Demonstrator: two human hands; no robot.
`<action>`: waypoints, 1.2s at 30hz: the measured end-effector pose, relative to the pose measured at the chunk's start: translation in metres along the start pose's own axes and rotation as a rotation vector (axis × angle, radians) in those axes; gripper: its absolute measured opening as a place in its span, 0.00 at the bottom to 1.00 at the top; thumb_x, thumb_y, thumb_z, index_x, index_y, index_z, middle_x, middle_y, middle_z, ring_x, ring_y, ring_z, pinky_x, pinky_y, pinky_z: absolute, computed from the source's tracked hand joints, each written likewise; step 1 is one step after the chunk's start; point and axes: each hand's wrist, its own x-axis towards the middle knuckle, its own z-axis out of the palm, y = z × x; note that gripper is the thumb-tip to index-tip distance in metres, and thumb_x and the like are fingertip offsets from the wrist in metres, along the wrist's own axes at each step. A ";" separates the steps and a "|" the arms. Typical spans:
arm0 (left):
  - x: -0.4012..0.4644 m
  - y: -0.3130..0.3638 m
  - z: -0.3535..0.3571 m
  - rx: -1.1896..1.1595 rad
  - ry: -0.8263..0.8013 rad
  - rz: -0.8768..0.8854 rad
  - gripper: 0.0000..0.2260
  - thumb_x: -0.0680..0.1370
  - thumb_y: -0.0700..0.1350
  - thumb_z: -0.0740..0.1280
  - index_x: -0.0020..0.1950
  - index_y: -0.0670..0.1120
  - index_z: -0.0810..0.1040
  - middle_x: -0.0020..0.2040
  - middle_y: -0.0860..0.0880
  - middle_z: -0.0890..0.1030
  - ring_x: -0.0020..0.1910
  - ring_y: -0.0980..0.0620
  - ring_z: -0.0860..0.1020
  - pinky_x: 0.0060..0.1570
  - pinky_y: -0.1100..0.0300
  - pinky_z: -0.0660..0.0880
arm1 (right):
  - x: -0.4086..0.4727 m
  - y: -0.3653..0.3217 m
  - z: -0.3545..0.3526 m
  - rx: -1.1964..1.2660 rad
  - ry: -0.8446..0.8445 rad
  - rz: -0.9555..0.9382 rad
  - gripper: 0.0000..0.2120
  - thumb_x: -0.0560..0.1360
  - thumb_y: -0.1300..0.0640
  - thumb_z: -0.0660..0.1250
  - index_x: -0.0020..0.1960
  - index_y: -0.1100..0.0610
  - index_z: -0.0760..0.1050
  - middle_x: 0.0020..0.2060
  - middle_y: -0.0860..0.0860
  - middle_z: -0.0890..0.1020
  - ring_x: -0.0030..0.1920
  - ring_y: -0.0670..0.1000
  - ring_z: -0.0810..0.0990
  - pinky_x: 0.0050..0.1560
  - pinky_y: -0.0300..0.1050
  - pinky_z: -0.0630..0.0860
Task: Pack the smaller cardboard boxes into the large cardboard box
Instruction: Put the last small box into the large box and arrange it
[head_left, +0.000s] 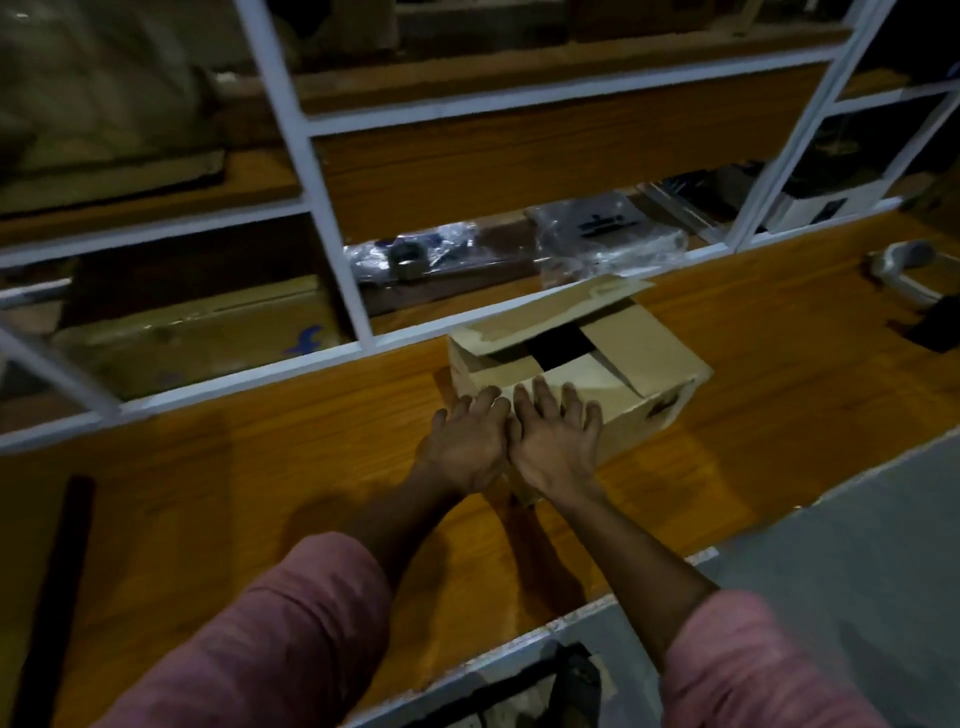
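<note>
The cardboard box (576, 374) stands on the wooden surface (260, 467) just right of the frame's centre, close to the white-framed shelving (332, 208) behind it. Its far flap is raised and tilted back; the side flaps are folded inward, leaving a dark gap at the middle of the top. Whether this is the large box or one of the smaller ones cannot be told, and no second box is plainly visible.

The left hand (467, 447) and right hand (556, 441) lie side by side, palms down, on the near flap and near upper edge of the box. The fingers of both hands are straight and spread, pressing flat and gripping nothing.

Handling judgement: the box is probably light and moderately stiff, with thin corrugated walls that crease under point loads. The flaps are hinged and will spring back if released. The surface finish is dry and not slippery. Take hold at two opposite side walls near the bottom corners, or under the base, not by the flaps.

Clear plastic bags (597, 239) lie on the shelf behind the box.
</note>
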 end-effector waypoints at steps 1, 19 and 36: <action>-0.019 -0.016 -0.001 -0.013 0.009 -0.019 0.21 0.83 0.58 0.50 0.73 0.50 0.62 0.77 0.46 0.62 0.73 0.39 0.67 0.63 0.37 0.70 | -0.012 -0.023 0.003 -0.010 0.002 -0.013 0.30 0.81 0.38 0.42 0.81 0.45 0.60 0.81 0.50 0.60 0.80 0.62 0.56 0.72 0.67 0.53; -0.218 -0.130 -0.003 -0.028 0.219 -0.480 0.18 0.81 0.55 0.58 0.68 0.47 0.70 0.66 0.45 0.72 0.64 0.43 0.73 0.61 0.47 0.74 | -0.136 -0.211 0.027 0.060 0.097 -0.401 0.18 0.81 0.45 0.57 0.68 0.45 0.75 0.72 0.44 0.74 0.58 0.58 0.70 0.51 0.53 0.67; -0.185 -0.130 0.002 -0.117 0.151 -0.557 0.34 0.81 0.65 0.52 0.82 0.56 0.40 0.82 0.54 0.37 0.79 0.35 0.37 0.76 0.33 0.47 | -0.069 -0.137 -0.008 0.336 0.439 -0.366 0.16 0.79 0.50 0.65 0.66 0.52 0.74 0.62 0.54 0.74 0.60 0.55 0.71 0.55 0.57 0.74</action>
